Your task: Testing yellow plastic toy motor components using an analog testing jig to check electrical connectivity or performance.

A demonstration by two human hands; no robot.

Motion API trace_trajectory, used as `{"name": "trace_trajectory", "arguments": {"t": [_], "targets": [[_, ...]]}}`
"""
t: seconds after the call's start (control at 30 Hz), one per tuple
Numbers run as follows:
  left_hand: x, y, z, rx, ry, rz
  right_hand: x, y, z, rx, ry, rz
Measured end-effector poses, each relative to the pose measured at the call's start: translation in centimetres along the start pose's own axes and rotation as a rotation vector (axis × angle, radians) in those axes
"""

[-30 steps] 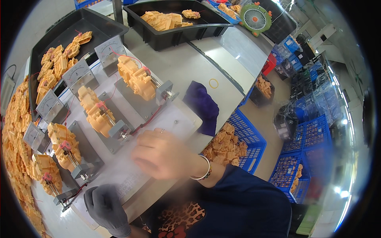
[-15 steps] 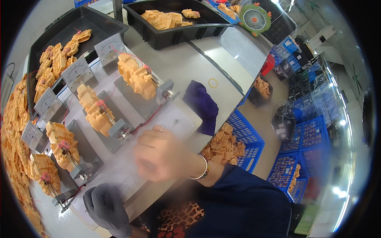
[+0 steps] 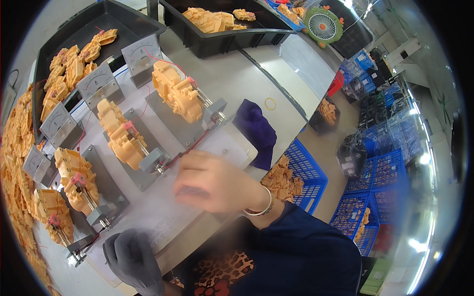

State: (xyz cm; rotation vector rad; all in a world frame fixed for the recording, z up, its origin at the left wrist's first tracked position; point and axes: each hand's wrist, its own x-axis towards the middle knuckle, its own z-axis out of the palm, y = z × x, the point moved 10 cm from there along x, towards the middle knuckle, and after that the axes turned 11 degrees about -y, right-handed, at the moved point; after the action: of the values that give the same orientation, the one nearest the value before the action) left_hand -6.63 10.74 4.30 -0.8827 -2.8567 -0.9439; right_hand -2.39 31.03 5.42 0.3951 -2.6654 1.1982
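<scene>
Has all four grey stands (image 3: 106, 177) loaded, each w/ a yellow casing (image 3: 121, 138), in a slanting row on the white board (image 3: 233, 142) atop the surface (image 3: 217, 69). Looks fully filled there; leaves loose casings (image 3: 74, 71) in the black tray (image 3: 69, 29) behind the meters (image 3: 101, 86), plus a heap (image 3: 15, 148) along the surface's L edge. Curls bare right hand (image 3: 210, 182) over board's front edge, fingers blurred; can't tell if gripping. Rests gloved left hand (image 3: 132, 257) nr board's lower L corner, fingers half folded, grip hidden. Strings red wires (image 3: 159, 58) betw. meters & casings, prob. in the way. Adds purple cloth (image 3: 256, 133) by board's R end.
</scene>
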Motion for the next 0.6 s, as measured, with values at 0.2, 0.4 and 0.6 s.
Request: {"name": "trace_trajectory", "arguments": {"t": [0.2, 0.4, 0.6], "targets": [[-0.17, -0.47, 0.11, -0.009, 0.018, -0.035, -0.08, 0.05, 0.02, 0.001, 0.009, 0.005], [-0.14, -0.39, 0.08, 0.008, 0.015, -0.030, -0.01, -0.24, 0.14, -0.060, 0.042, -0.007], [-0.13, -0.30, 0.13, 0.025, 0.014, -0.016, 0.16, -0.29, 0.03, -0.101, 0.080, -0.004]]}}
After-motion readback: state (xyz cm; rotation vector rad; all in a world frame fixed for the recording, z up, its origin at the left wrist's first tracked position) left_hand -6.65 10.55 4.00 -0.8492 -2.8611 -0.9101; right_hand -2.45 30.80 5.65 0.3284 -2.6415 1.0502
